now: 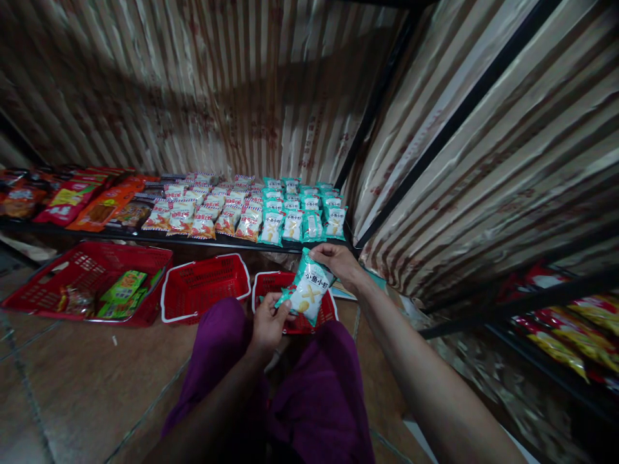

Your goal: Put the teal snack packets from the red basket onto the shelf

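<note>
A teal and white snack packet (308, 287) hangs between both hands, above a red basket (271, 281). My right hand (338, 261) pinches its top edge. My left hand (268, 320) grips its lower left corner. Just beyond, on the low shelf (159, 236), rows of matching teal packets (302, 212) lie flat, with red and white packets (207, 209) to their left. My knees in purple trousers (309, 380) fill the foreground.
An open red basket (206, 285) and a larger one (87, 280) holding green packs stand on the tiled floor at left. Orange and red packs (82, 200) fill the shelf's left end. A black rack (556, 335) with more snacks stands at right.
</note>
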The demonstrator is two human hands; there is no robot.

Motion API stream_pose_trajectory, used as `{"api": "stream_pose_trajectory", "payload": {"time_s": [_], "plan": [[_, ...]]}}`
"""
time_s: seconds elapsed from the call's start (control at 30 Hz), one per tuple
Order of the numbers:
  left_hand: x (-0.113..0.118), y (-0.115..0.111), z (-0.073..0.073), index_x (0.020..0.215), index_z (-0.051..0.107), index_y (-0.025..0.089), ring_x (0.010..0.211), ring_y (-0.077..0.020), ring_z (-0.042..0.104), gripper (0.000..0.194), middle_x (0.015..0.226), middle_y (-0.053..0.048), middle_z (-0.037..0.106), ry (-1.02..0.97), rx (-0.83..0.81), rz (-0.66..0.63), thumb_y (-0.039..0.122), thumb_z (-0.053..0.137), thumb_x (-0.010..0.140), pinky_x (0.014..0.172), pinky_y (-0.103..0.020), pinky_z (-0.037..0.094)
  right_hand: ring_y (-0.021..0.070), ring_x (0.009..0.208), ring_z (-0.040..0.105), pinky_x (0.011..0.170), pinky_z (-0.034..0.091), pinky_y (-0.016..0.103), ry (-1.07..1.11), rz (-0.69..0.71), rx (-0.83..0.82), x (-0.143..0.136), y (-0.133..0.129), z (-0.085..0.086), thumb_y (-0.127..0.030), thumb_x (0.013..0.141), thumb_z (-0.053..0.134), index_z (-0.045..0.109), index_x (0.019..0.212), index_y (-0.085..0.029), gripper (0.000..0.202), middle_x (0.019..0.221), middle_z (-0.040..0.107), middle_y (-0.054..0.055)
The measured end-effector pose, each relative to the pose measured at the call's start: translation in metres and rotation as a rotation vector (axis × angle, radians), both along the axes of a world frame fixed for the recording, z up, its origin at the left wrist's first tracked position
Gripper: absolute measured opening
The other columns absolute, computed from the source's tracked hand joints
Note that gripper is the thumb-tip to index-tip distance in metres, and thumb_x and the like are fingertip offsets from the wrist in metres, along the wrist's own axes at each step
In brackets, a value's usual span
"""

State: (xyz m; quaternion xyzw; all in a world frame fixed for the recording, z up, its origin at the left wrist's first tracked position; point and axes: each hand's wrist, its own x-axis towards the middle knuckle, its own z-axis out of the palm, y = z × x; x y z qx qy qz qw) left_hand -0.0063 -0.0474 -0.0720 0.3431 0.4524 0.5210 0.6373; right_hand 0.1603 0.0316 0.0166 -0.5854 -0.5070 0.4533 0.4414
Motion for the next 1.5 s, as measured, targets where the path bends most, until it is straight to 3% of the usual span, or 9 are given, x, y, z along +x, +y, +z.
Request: {"api": "stream_pose_trajectory", "payload": {"time_s": [0.13,0.33,0.53,0.83,1.0,1.1,1.23,1.37,1.5], "plan": [[-0.007,0.002,0.003,0.072,0.057,0.017,0.073,-0.0163,0.063,0.045,0.076,-0.003,0.067,-0.023,0.06,-0.093,0.052,0.078,0.052,0.067,-0.027,0.049,0.0078,0.047,0.045,0.048,0.034,0.022,-0.031,0.039,-0.026,-0.003,0.004,0.005,-0.039,0.047,0.079,0.064,0.058,-0.017,0.029,0.05,0.057,-0.005],[-0.018,0.004,0.004,0.074,0.06,0.018,0.074,-0.0154,0.06,0.03,0.074,-0.001,0.067,-0.056,0.098,-0.193,0.037,0.077,0.059,0.071,-0.026,0.044,0.0069,0.045,0.044,0.046,0.032,0.021,-0.046,0.067,-0.06,-0.009,0.005,0.007,-0.037,0.046,0.079,0.066,0.058,-0.016,0.027,0.049,0.059,-0.005],[-0.018,0.003,0.0,0.103,0.066,0.017,0.082,-0.0189,0.063,0.046,0.094,-0.007,0.07,-0.201,-0.032,-0.187,0.039,0.074,0.065,0.074,-0.028,0.046,0.0071,0.046,0.045,0.046,0.033,0.021,-0.049,0.107,-0.071,-0.013,0.006,0.006,-0.039,0.049,0.078,0.066,0.06,-0.016,0.029,0.05,0.058,-0.005],[-0.014,0.001,0.011,0.103,0.068,0.016,0.091,-0.0243,0.065,0.049,0.101,-0.009,0.07,-0.296,-0.015,-0.277,0.045,0.076,0.065,0.081,-0.035,0.05,0.0067,0.047,0.045,0.047,0.033,0.021,-0.086,0.156,-0.071,-0.022,0.013,0.001,-0.041,0.049,0.078,0.066,0.06,-0.015,0.031,0.049,0.057,-0.005],[-0.015,0.001,0.011,0.101,0.068,0.015,0.093,-0.0238,0.065,0.046,0.097,-0.008,0.071,-0.267,-0.017,-0.224,0.043,0.076,0.065,0.085,-0.035,0.05,0.0083,0.049,0.046,0.049,0.035,0.022,-0.123,0.161,-0.052,-0.024,0.015,-0.009,-0.046,0.052,0.076,0.066,0.06,-0.016,0.032,0.051,0.058,-0.004],[-0.016,0.002,0.007,0.099,0.067,0.014,0.091,-0.0242,0.066,0.044,0.098,-0.01,0.071,-0.264,-0.071,-0.166,0.04,0.076,0.065,0.082,-0.036,0.052,0.0116,0.058,0.053,0.057,0.041,0.025,-0.117,0.075,0.055,-0.022,0.016,-0.02,-0.05,0.059,0.072,0.068,0.07,-0.018,0.034,0.061,0.063,-0.003],[-0.015,0.005,0.006,0.099,0.064,0.014,0.091,-0.0254,0.066,0.037,0.101,-0.011,0.069,-0.325,-0.141,-0.076,0.033,0.074,0.069,0.079,-0.042,0.055,0.0167,0.08,0.062,0.076,0.046,0.03,-0.059,-0.213,0.278,-0.018,0.011,-0.034,-0.056,0.066,0.065,0.068,0.087,-0.02,0.042,0.083,0.069,0.001],[-0.014,0.011,0.01,0.102,0.061,0.016,0.1,-0.0237,0.064,0.03,0.108,-0.01,0.067,-0.411,-0.174,0.094,0.023,0.069,0.074,0.085,-0.043,0.053,0.0181,0.084,0.063,0.078,0.048,0.032,0.064,-0.392,0.246,-0.023,-0.016,-0.051,-0.061,0.067,0.063,0.064,0.091,-0.02,0.047,0.091,0.068,0.004],[-0.013,0.015,0.012,0.102,0.059,0.015,0.096,-0.021,0.065,0.024,0.107,-0.01,0.068,-0.475,-0.209,0.154,0.018,0.063,0.078,0.088,-0.043,0.052,0.0169,0.083,0.062,0.078,0.05,0.032,0.243,-0.498,0.179,-0.04,-0.057,-0.072,-0.061,0.066,0.065,0.063,0.085,-0.021,0.044,0.091,0.068,0.003]]}}
